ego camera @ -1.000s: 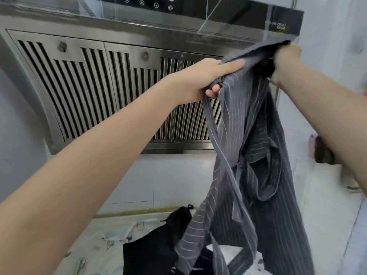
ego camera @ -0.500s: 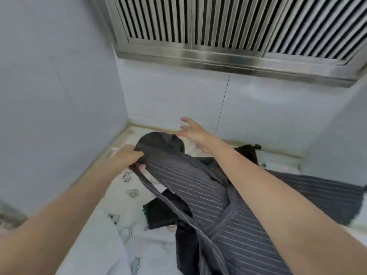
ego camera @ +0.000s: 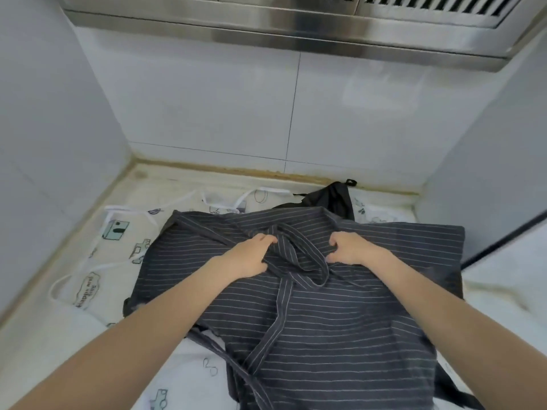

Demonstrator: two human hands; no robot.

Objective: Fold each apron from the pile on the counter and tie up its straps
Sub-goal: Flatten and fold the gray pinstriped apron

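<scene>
Here the left hand (ego camera: 248, 257) and right hand (ego camera: 350, 249) each pinch the striped apron (ego camera: 355, 321), spread flat.

striped apron (ego camera: 340, 321) spread flat (strap looped)

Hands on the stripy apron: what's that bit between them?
Between the left hand and right hand lies a looped strap of the striped apron, resting on the cloth. The head view shows it.

Matt striped cloth apron (ego camera: 340, 321); brushed-metal hood (ego camera: 296, 28); glossy wall tiles (ego camera: 207, 108).
</scene>
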